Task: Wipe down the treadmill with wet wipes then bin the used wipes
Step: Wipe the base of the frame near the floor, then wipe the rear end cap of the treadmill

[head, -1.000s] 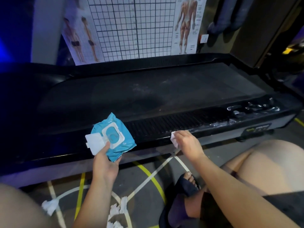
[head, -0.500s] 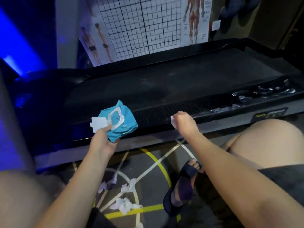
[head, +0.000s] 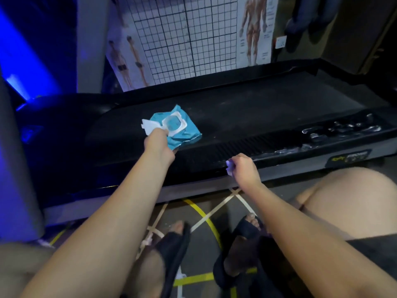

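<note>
Your left hand [head: 159, 145] grips the pack [head: 178, 130], lid open, frame centre over the treadmill [head: 268, 104]. Right hand [head: 246, 171] pinches a wadded wipe [head: 229, 168] against the near rail. Loose pinch, and that small wad likely drops.

A gym: treadmill [head: 247, 117], wall anatomy poster [head: 193, 35], taped floor lines [head: 202, 214].
</note>
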